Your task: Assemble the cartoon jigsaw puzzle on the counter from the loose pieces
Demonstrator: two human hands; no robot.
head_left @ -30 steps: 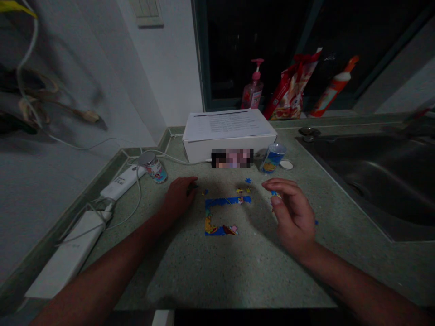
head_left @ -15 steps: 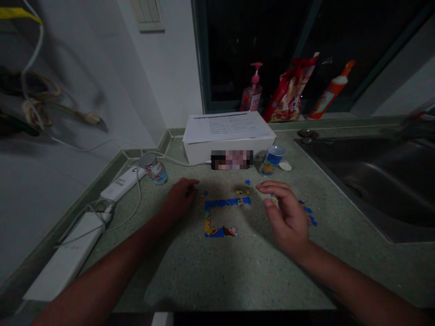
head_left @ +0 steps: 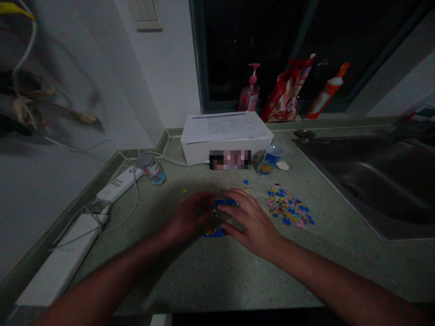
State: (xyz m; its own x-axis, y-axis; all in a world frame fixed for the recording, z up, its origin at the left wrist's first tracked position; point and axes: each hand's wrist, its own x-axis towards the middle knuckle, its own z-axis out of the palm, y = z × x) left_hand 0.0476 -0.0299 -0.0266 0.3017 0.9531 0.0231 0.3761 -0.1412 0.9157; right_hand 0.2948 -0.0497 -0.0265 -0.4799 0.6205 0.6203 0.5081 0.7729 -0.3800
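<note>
A partly joined jigsaw puzzle (head_left: 227, 202), with blue edges, lies on the counter and is mostly covered by my hands. My left hand (head_left: 192, 217) is over its left side, thumb and fingers curled around a small puzzle piece (head_left: 215, 212); the fingertips are dim and slightly blurred. From the right, my right hand (head_left: 253, 222) hovers over the puzzle with fingers spread and bent, the fingertips close to that piece. To the right is a pile of loose puzzle pieces (head_left: 288, 206). A yellow piece (head_left: 185, 190) lies beyond my left hand, and a blue piece (head_left: 245, 181) lies farther back.
Behind the puzzle are a white box (head_left: 227, 129), an open blue can (head_left: 270, 159) and a round lid (head_left: 283, 166). A jar (head_left: 152, 169) and white power strips (head_left: 64, 258) with cables stand left. The sink (head_left: 356, 181) is at right.
My right hand has moved left from the loose pile to over the puzzle, uncovering the pile. My left hand has moved right and nearer, uncovering yellow pieces at the left.
</note>
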